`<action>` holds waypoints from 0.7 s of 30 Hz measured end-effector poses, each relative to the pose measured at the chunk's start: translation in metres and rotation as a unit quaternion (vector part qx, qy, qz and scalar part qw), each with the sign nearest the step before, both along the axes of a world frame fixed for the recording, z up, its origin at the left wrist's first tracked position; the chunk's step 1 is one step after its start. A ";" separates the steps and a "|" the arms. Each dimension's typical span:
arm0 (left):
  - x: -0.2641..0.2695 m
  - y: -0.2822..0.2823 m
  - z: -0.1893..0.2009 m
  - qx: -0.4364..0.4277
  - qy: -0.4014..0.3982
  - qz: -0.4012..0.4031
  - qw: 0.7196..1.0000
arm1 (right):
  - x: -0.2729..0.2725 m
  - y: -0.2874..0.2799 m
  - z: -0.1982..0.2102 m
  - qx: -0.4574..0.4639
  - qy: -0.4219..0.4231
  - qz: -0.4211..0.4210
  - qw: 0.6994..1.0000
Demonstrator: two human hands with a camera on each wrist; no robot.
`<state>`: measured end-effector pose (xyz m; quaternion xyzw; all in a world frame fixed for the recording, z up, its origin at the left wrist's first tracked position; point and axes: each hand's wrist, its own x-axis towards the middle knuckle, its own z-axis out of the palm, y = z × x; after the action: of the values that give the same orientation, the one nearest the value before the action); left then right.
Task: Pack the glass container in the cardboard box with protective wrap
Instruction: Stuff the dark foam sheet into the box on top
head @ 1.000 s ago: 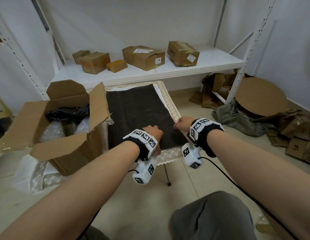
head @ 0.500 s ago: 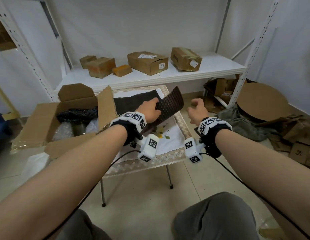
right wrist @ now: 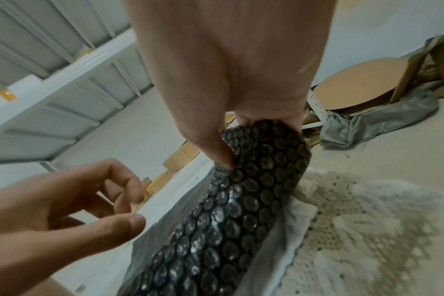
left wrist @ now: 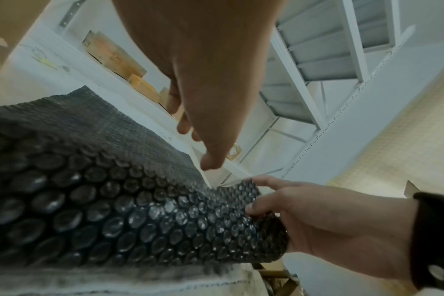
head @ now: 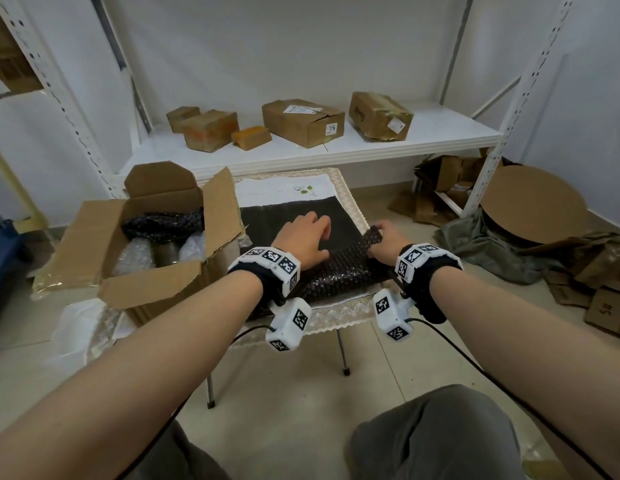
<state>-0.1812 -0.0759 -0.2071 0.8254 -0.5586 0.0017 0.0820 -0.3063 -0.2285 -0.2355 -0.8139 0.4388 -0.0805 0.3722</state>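
Filling the left of the head view, the cardboard box (head: 152, 251) sits at about nine o'clock from the hands, flaps splayed wide so things can drop straight in; dark wrap and clear bubble-wrapped bundles already lie inside. Just beside it, at twelve o'clock from the person's knees, stands the small table (head: 339, 313) with its lace-edged cloth, probably chosen as a flat bed for rolling. Spread across it is the protective wrap (head: 291, 220), a black bubble sheet, flat at the far end and curled up into a roll at the near edge, bubbles outward and glinting. The glass container cannot be seen; whether it is inside that roll, I cannot tell.

At three o'clock on the roll, the right hand (head: 386, 242) pinches the sheet's corner between thumb and fingers, seemingly to keep the curl from springing back. At ten o'clock from it, the left hand (head: 303, 239) holds nothing, fingers loosely spread just above the wrap, likely poised to press or tuck it.
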 end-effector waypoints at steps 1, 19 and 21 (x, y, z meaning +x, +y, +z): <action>-0.001 0.002 -0.002 0.014 0.011 -0.013 1.000 | 0.000 0.000 -0.004 -0.003 0.015 0.005 1.000; -0.005 0.000 -0.016 0.145 0.122 0.040 0.981 | 0.004 0.024 0.007 -0.212 0.009 0.134 0.968; -0.002 0.000 -0.017 0.154 0.139 0.058 0.977 | 0.004 0.027 0.007 -0.224 0.019 0.160 0.961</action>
<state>-0.1832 -0.0757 -0.2244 0.8513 -0.4864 -0.1943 0.0307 -0.3021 -0.2011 -0.2287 -0.9375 0.2804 -0.1002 0.1803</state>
